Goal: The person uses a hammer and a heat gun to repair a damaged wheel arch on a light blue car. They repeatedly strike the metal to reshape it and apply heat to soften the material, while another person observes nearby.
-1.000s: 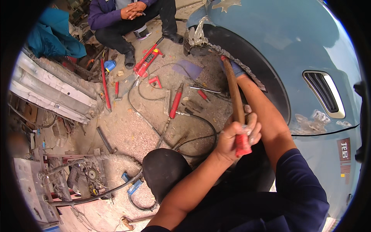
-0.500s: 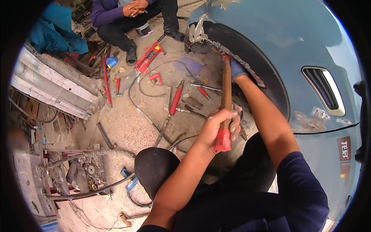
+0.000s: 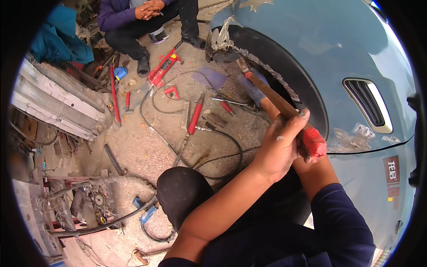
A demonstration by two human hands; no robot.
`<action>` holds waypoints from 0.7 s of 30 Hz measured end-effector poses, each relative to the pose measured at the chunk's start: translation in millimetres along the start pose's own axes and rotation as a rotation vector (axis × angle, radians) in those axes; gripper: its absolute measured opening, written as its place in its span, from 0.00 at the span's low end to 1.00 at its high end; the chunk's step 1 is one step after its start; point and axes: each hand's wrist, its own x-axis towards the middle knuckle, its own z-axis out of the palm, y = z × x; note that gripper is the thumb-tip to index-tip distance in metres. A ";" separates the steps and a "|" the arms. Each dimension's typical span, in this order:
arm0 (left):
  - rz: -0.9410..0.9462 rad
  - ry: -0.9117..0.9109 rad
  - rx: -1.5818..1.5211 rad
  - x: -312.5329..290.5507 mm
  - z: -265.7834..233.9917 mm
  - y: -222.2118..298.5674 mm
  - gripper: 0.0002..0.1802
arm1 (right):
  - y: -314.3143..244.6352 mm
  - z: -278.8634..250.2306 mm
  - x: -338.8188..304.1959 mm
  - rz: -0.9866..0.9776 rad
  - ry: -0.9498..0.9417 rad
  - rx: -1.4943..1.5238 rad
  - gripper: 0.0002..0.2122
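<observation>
My left hand (image 3: 282, 144) is closed round the wooden handle of a hammer (image 3: 278, 100), near the red-wrapped end. The handle slants up and left across my right forearm, its far end close to the torn edge of the wheel arch (image 3: 307, 84) of a blue car (image 3: 307, 31). My right hand (image 3: 254, 89) wears a blue-grey glove and reaches low beside the arch, under the hammer. Its fingers are blurred and partly hidden, so what it holds, if anything, does not show.
On the floor lie a red hydraulic pump (image 3: 163, 71), a red ram (image 3: 195, 115), a red bar (image 3: 115, 95), hoses (image 3: 240, 155) and a blue tool (image 3: 148, 213). A seated person (image 3: 151, 26) is at the back. Metal panels (image 3: 58, 102) and scrap stand at left.
My left hand has moved right, and the hammer has swung from nearly upright to slanting up-left. The gloved right hand now shows lower and farther left, more out of the arch.
</observation>
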 end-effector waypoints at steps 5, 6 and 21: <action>0.011 0.027 0.005 23.7 17.9 -13.9 0.26 | -7.2 -2.3 0.2 0.073 -0.067 -0.060 0.15; 0.016 0.049 0.010 29.3 21.4 -17.7 0.27 | -7.0 -2.4 2.4 0.092 -0.080 -0.066 0.14; 0.045 0.125 0.048 75.0 47.0 -38.0 0.26 | -16.6 -5.5 12.8 0.266 -0.173 0.196 0.14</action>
